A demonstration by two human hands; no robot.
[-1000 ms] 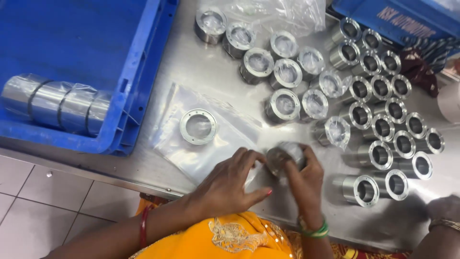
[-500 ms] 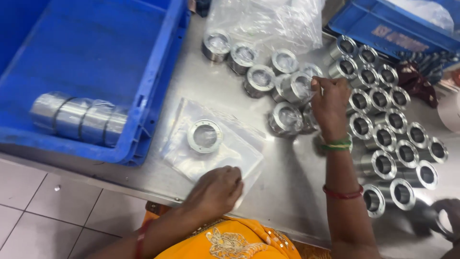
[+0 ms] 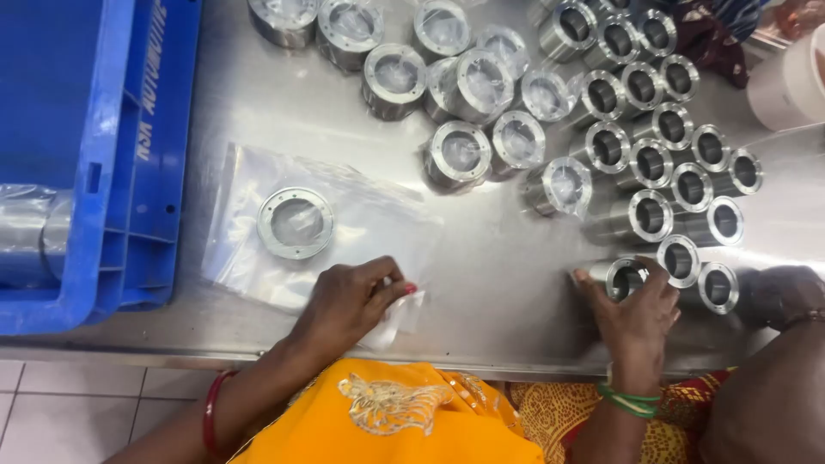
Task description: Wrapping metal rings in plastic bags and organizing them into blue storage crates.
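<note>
On a steel table, seen from above, a seated person works among rows of machined metal parts. At lower centre the left hand rests palm down on the near edge of a stack of clear plastic bags, fingers loosely curled and thumb and forefinger pinching a corner of the top bag. Farther up the same stack lies a flat metal ring, well apart from that hand.

At lower right the right hand closes around a bare metal sleeve, fingers wrapped over its side and its open bore facing the camera. The sleeve sits at the near end of a cluster of unwrapped sleeves standing in close diagonal rows toward the upper right. Just left of those rows, bagged sleeves lie in a looser group, each wrapped in clear film.

Along the left edge a blue plastic crate sits on the table, with several wrapped parts visible inside it. At the far right edge another person's arm enters the view; what that person's hand is doing cannot be told.
</note>
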